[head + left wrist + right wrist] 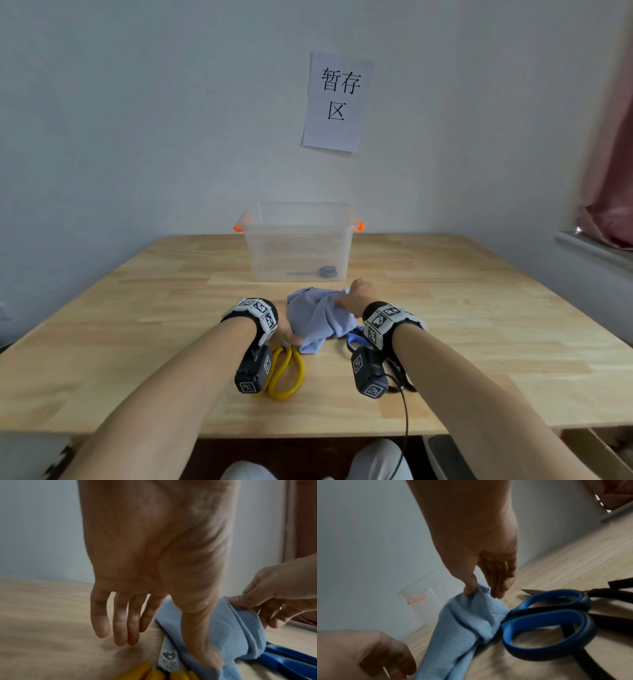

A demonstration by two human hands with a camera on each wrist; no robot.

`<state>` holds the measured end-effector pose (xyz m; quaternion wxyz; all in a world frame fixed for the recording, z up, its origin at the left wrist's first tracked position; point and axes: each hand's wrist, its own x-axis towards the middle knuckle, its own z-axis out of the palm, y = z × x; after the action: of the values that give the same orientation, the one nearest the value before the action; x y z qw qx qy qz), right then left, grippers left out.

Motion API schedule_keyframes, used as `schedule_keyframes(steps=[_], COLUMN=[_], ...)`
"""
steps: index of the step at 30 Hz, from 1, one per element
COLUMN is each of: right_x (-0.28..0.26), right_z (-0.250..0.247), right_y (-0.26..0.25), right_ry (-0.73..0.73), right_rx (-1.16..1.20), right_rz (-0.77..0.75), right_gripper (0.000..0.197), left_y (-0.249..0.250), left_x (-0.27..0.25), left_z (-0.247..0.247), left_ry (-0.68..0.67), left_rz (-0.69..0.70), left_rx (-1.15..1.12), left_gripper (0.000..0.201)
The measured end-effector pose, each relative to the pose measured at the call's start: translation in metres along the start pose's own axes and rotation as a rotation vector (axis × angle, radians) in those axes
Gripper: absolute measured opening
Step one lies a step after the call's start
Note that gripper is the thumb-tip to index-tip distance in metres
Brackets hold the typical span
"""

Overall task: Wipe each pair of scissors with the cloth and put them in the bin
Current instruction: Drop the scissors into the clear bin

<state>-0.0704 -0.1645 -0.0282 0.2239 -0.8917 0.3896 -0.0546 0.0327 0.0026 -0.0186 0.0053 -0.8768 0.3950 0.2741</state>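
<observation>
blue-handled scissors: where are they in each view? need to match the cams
Head: blue-handled scissors just left of the right wristband, mostly hidden under the cloth.
Left wrist: bottom right corner, handles poking out from the cloth.
Right wrist: centre right, handle loops in full view.
Shared landmark: the light blue cloth.

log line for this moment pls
right hand pinches light blue cloth | left hand open | yellow-handled scissors on table

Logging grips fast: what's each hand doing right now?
Left hand: open, fingers straight, thumb resting on the blue cloth.
Right hand: pinching the cloth's edge.
</observation>
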Motion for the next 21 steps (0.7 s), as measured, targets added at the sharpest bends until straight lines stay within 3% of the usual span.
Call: schedule_keyframes(steps=[4, 7, 9, 14, 18, 21], right_x=[-0.002, -0.002, -0.001, -0.008, -0.007, -0.009], right_z=[0.002, 0.001, 0.000, -0.003, -0.005, -0.007], right_y=[0.002, 0.004, 0.004, 0.002, 0.006, 0.001], right_ry=[-0.083, -0.101, -0.100, -0.060, -0.085, -0.035], right_rx=[0.027, 0.036, 0.120, 0.156, 0.158, 0.166], right_rz=[0.067, 0.074, 0.061, 0.077, 0.044, 0.120], right_gripper=[0.061, 0.034, 0.028, 0.049, 0.030, 0.039], left_y=[0.005, 0.008, 0.010, 0.008, -0.004, -0.007], left_x=[-0.011, -0.015, -0.018, -0.022, -0.012, -0.014], left_z=[0.004, 0.004, 0.006, 0.009, 0.009, 0.008], left_ry=[-0.012, -0.049, -0.067, -0.046, -0.052, -0.081], left_rz=[-0.003, -0.005, -0.020, -0.045, -0.119, -0.173], left_rx=[0.053, 0.105, 0.129, 0.165, 0.162, 0.115], left_gripper=[0.033, 0.040, 0.040, 0.043, 0.062, 0.067])
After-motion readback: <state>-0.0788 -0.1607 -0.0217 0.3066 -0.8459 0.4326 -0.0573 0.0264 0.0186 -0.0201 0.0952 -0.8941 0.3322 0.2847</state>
